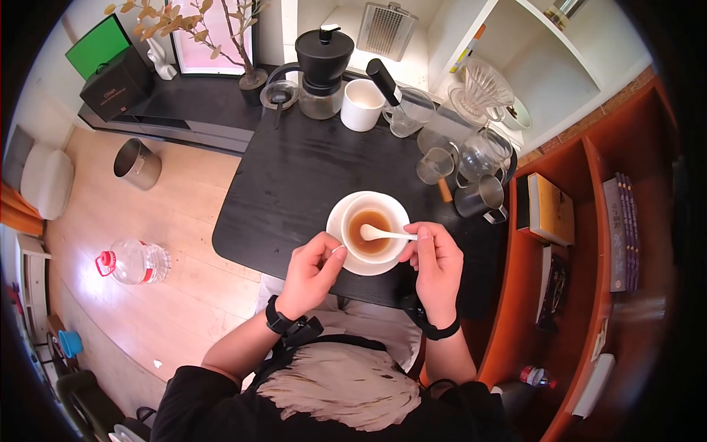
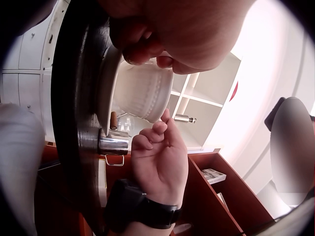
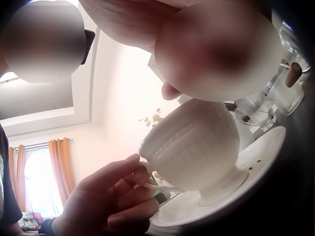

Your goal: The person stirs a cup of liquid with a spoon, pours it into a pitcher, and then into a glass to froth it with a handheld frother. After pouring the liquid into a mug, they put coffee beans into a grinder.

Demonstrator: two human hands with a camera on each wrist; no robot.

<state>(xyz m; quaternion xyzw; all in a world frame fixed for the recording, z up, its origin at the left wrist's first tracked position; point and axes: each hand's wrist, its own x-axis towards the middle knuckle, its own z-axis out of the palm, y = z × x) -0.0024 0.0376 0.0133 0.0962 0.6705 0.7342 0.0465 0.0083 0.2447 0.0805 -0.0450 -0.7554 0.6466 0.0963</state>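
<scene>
Cup [image 1: 377,202] is on the saucer [image 1: 359,267], on the black table [image 1: 294,169]. Brown drink [image 1: 368,247] inside. Left hand [image 1: 313,272] pinches the cup handle, fingers curled. Right hand [image 1: 439,269] grips the spoon [image 1: 374,232] by its stem, between thumb and fingers; spoon bowl is at the drink, can't tell how deep. A few dark specks [image 3: 259,161] on the saucer, beside the cup foot.

Step, my read: stirring or scooping; a still can't separate them. Next move calls for a steady left pinch so the cup stays level, and a light right grip with the spoon clear of the rim. Sloshing is the risk.

Text: pale print on the dark box [image 1: 116,85], too small to read reliably. White characters on the blue spines [image 1: 624,228], same problem. No brand seen on cup, saucer or spoon.
</scene>
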